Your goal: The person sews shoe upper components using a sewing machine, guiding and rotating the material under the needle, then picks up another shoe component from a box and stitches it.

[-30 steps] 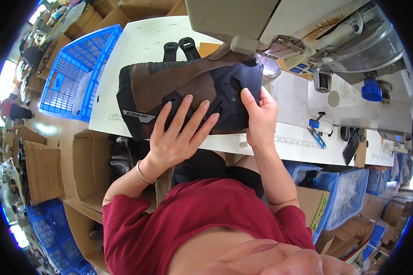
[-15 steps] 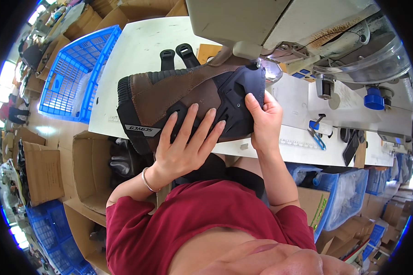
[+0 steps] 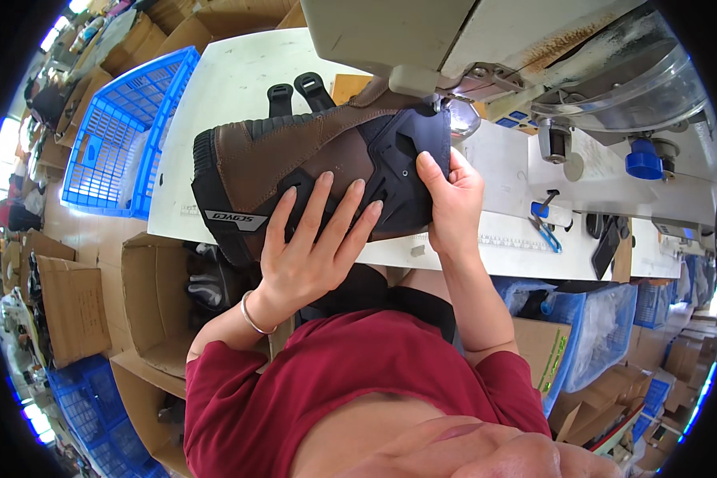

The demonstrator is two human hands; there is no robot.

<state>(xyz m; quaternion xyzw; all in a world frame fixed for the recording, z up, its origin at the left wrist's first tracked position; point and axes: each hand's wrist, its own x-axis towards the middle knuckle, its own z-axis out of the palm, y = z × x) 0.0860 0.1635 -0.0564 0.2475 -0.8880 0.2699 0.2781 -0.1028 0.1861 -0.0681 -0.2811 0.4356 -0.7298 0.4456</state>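
both hands, left hand [image 3: 307, 255] splayed flat and right hand [image 3: 452, 203] pinching, are gripping the brown-and-black leather boot upper [image 3: 295, 155] (likely floppy, light, best held by its edges).

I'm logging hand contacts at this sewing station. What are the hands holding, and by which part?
Both hold the brown and black boot upper: the left hand lies flat, fingers spread, on its side panel; the right hand pinches its black edge near the sewing machine.

Open brown cardboard boxes [image 3: 155, 295] stand on the floor left of the bench [image 3: 231, 95], more stacked beyond. A small white label [image 3: 233, 220] with dark print sits on the boot upper [image 3: 311, 159]. Another brown carton [image 3: 543, 346] with green marks stands lower right.
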